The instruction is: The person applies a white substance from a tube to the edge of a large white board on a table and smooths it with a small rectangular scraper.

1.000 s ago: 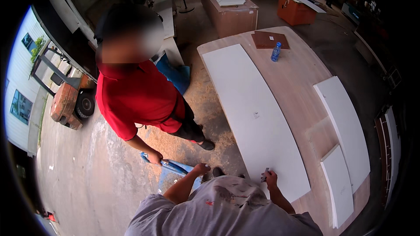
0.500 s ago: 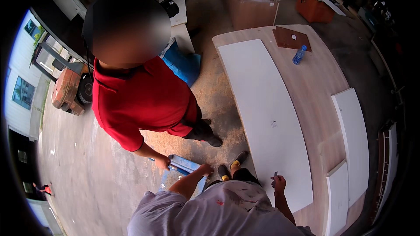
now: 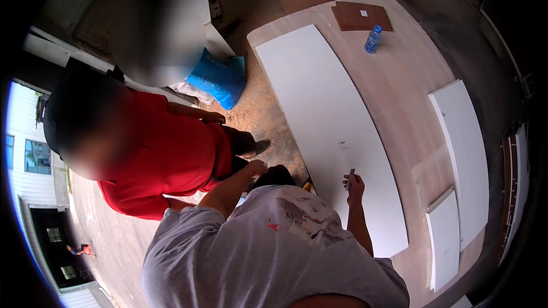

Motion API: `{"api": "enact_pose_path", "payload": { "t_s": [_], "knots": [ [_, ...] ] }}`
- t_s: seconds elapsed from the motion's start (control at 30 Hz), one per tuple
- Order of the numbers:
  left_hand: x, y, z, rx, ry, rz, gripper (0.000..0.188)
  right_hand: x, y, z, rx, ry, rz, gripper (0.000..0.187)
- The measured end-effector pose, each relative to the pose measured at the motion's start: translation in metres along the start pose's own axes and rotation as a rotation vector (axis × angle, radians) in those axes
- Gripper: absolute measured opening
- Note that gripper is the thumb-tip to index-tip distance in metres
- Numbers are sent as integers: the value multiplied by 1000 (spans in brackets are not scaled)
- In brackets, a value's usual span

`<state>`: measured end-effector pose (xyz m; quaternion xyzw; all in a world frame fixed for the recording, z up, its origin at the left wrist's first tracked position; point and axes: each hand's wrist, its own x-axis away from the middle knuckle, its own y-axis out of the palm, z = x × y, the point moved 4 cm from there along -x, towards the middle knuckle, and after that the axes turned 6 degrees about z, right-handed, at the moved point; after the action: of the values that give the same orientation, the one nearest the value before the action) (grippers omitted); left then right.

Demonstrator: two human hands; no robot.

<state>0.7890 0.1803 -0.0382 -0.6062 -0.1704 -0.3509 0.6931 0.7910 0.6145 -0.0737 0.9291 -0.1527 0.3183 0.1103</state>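
My right hand (image 3: 355,188) is closed around a small, slim grey tool (image 3: 350,177), its exact kind too small to make out. It is over the near part of a long white panel (image 3: 325,102) lying on a wooden-topped table (image 3: 399,102). My left hand (image 3: 258,167) is off the table's left side, in front of my body; its fingers are too small and turned away to read. Beside it on the left stands a co-worker in a red shirt (image 3: 171,148) and black cap, one arm hanging near the table side.
Two narrower white panels (image 3: 465,154) (image 3: 444,245) rest along the table's right side. A blue-capped bottle (image 3: 373,40) and brown boards (image 3: 359,16) are at its far end. A blue sack (image 3: 222,80) sits on the floor behind the co-worker. Another person (image 3: 81,249) is far left.
The view has shifted and turned. The co-worker has leaned or moved left and no longer grips the blue cart, now mostly hidden. My right hand still holds the grey tool, farther over the panel.
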Motion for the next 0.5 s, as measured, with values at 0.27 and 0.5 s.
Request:
{"api": "enact_pose_path", "payload": {
  "t_s": [0.27, 0.5],
  "knots": [
    [-106, -83, -4, 244, -14, 110, 41, -3, -39, 20, -86, 53, 257, 18],
    [-186, -141, -27, 395, 149, 34, 37, -24, 25, 13, -122, 74, 368, 16]
  ]
}}
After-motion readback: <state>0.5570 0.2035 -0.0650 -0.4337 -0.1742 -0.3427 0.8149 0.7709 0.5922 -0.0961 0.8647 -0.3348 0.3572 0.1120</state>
